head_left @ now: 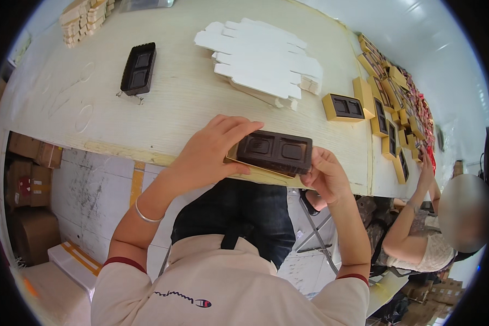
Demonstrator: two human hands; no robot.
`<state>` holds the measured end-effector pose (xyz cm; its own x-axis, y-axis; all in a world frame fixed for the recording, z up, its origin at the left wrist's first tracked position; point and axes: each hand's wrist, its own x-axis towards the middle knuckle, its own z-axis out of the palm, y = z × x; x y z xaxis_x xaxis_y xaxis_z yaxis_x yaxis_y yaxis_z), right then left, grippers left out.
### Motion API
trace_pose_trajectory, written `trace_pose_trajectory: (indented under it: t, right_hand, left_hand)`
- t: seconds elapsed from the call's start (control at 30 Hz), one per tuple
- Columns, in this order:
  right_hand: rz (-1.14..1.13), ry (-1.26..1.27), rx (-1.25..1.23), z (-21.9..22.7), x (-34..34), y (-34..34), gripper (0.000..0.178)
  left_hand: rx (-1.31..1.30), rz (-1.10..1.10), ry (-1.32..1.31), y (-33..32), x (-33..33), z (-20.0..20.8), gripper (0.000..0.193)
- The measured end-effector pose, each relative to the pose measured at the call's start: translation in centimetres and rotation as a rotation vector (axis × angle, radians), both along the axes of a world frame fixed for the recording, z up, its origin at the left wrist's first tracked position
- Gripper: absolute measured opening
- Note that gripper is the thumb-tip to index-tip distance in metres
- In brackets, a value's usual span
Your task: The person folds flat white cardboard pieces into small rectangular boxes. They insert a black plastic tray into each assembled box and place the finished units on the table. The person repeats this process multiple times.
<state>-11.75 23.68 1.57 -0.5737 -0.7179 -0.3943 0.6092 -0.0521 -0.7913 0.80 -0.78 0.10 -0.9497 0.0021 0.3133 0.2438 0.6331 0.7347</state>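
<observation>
Near the front edge of the table, a dark brown plastic tray [274, 152] with two square hollows lies over a shallow gold box [263, 170], whose rim shows along the near side. My left hand [207, 149] grips the left end of the box, fingers over the far side and thumb at the near side. At the other end, my right hand [328, 175] pinches the tray's right corner between thumb and fingers. How deep the tray sits in the box is hard to make out.
Another dark tray [138, 69] lies at the left. Flat white cartons [261, 57] are piled behind my hands. At the right stand a gold box with a tray [343, 107] and several more. A co-worker's arm [407, 225] reaches toward red packets. Wooden-coloured pieces [84, 22] are stacked far left.
</observation>
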Motion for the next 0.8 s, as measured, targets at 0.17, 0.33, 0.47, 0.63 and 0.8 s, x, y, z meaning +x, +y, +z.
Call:
trace_pose_trajectory:
  t: [0.17,0.33,0.47,0.63,0.8]
  right_hand:
    - [0.053,0.573,0.198,0.1,1.0,-1.2,0.022]
    - [0.193,1.576,0.289,0.5,1.0,-2.3,0.044]
    - [0.393,1.561,0.228,1.2,0.8,-2.2,0.05]
    - [0.446,1.504,0.199,1.5,-0.2,-2.9,0.05]
    - [0.463,1.448,0.227,0.8,-0.4,-3.6,0.047]
  left_hand:
    - [-0.179,-0.054,0.018,-1.2,-0.5,0.3,0.079]
    - [-0.39,0.001,0.095,-0.5,-0.6,0.6,0.081]
    - [-0.371,0.013,0.036,1.1,0.1,1.1,0.084]
    - [-0.328,0.045,0.064,1.6,-0.2,0.9,0.08]
    - [-0.475,0.121,0.072,1.7,-0.7,0.8,0.073]
